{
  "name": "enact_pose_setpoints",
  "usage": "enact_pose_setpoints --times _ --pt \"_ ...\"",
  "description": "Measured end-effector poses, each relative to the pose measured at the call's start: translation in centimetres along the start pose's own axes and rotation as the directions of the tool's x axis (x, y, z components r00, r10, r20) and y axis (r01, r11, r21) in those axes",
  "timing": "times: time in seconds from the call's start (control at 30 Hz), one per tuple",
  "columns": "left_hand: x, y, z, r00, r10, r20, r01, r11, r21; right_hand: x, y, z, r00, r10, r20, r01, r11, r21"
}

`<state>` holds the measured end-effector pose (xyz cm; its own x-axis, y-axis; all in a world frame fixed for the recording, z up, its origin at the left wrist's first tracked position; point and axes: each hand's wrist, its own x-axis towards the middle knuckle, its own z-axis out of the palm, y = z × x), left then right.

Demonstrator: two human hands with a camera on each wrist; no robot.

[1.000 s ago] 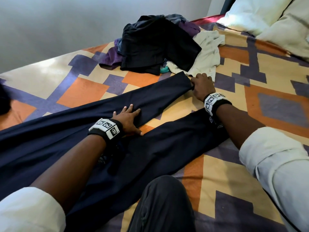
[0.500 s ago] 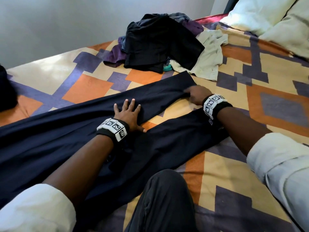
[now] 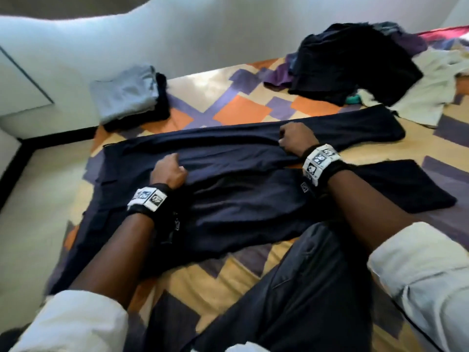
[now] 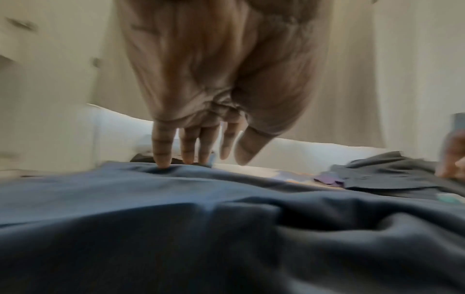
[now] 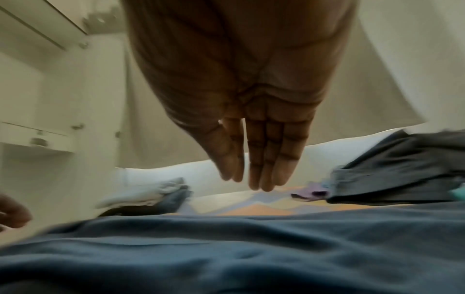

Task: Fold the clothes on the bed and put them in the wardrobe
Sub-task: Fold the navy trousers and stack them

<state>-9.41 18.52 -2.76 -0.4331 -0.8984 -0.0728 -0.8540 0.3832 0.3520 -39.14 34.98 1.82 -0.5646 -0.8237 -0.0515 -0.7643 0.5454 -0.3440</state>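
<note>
Bedspread (image 3: 241, 113) carries navy trousers (image 3: 241, 199); wrist views alone show left hand (image 4: 214, 79), right hand (image 5: 239, 99) straight-fingered.

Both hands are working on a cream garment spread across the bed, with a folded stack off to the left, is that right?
Not quite. The garment spread beneath the left hand and the right hand is a pair of navy trousers. The cream garment lies in the unfolded heap at the far right. The head view shows this. The folded stack is indeed to the left.
</note>
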Motion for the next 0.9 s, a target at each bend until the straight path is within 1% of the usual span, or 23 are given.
enact_pose_setpoints --times 0.03,0.1,0.13,0.17,0.23,0.27,0.3,0.33,0.37,0.4,0.43,0.47,0.5,0.53,0.6,0.63,0.7,0.77,0.8,0.83,0.9 --pt "-1.1 -3.4 -1.0 0.994 -0.108 -0.033 0.108 0.994 0.01 -1.2 -3.2 1.0 0.998 -0.067 0.017 0.067 0.997 0.028" --pt "-3.2 -8.7 -2.3 0.956 -0.285 -0.071 0.288 0.957 0.033 -3.9 -8.6 3.3 0.978 -0.191 0.088 0.185 0.981 0.066" --pt "-4.6 -11.3 -2.9 0.927 -0.367 -0.076 0.371 0.927 0.054 -5.7 -11.5 4.8 0.956 -0.26 0.136 0.251 0.965 0.077" --pt "-5.9 -13.0 -3.3 0.893 -0.445 -0.071 0.45 0.89 0.074 -7.5 -13.7 6.3 0.923 -0.34 0.178 0.33 0.94 0.087" --pt "-8.3 -16.6 -3.7 0.823 -0.566 -0.051 0.568 0.819 0.084 -11.2 -17.9 9.5 0.826 -0.491 0.276 0.485 0.869 0.096" --pt "-9.2 -18.1 -3.7 0.802 -0.596 -0.043 0.597 0.799 0.066 -13.1 -19.6 10.9 0.764 -0.552 0.334 0.554 0.827 0.098" --pt "-10.0 -19.8 -3.6 0.791 -0.612 -0.028 0.612 0.79 0.036 -14.9 -21.1 12.4 0.698 -0.595 0.398 0.617 0.782 0.088" --pt "-10.5 -20.9 -3.5 0.8 -0.6 -0.011 0.6 0.8 0.006 -16.6 -22.0 13.7 0.636 -0.625 0.452 0.674 0.736 0.069" --pt "-11.1 -21.9 -3.4 0.813 -0.582 0.005 0.582 0.813 -0.011 -18.1 -22.7 15.0 0.589 -0.639 0.495 0.719 0.694 0.039" --pt "-11.6 -22.5 -3.4 0.829 -0.559 0.003 0.558 0.829 -0.024 -19.3 -22.9 15.9 0.563 -0.648 0.513 0.751 0.66 0.01" --pt "-12.1 -22.8 -3.5 0.829 -0.558 -0.013 0.558 0.829 -0.029 -20.2 -22.8 16.7 0.557 -0.656 0.51 0.77 0.638 -0.019" --pt "-12.5 -23.3 -3.5 0.819 -0.573 -0.019 0.572 0.819 -0.038 -20.8 -22.6 17.2 0.563 -0.664 0.492 0.779 0.626 -0.046" --pt "-13.0 -23.3 -3.5 0.813 -0.583 -0.015 0.582 0.812 -0.042 -21.2 -22.3 17.3 0.582 -0.67 0.46 0.778 0.624 -0.076" --pt "-13.3 -23.6 -3.3 0.818 -0.575 -0.003 0.574 0.817 -0.049 -21.3 -22.1 17.2 0.604 -0.672 0.429 0.774 0.623 -0.112" --pt "-13.8 -23.6 -3.1 0.845 -0.535 0.008 0.534 0.842 -0.071 -21.3 -21.5 16.7 0.645 -0.662 0.382 0.756 0.625 -0.195" --pt "-14.0 -23.5 -3.0 0.855 -0.519 -0.006 0.516 0.852 -0.09 -21.2 -21.4 16.4 0.654 -0.656 0.377 0.752 0.618 -0.229" --pt "-14.3 -22.6 -2.8 0.851 -0.52 -0.067 0.51 0.851 -0.124 -21.2 -21.3 16.0 0.653 -0.649 0.391 0.751 0.619 -0.229" --pt "-14.6 -21.3 -2.9 0.831 -0.533 -0.159 0.52 0.846 -0.119 -21.1 -21.5 15.5 0.657 -0.632 0.41 0.739 0.648 -0.185" --pt "-14.7 -21.1 -2.9 0.831 -0.524 -0.188 0.516 0.852 -0.092 -21.1 -21.8 15.3 0.651 -0.626 0.43 0.74 0.65 -0.173" --pt "-14.8 -20.7 -3.0 0.841 -0.508 -0.185 0.507 0.86 -0.058 -21.1 -22.0 15.1 0.628 -0.623 0.466 0.753 0.637 -0.164" --pt "-14.6 -20.9 -2.9 0.862 -0.499 -0.093 0.497 0.867 -0.042 -21.6 -22.6 14.8 0.542 -0.61 0.578 0.805 0.574 -0.148"
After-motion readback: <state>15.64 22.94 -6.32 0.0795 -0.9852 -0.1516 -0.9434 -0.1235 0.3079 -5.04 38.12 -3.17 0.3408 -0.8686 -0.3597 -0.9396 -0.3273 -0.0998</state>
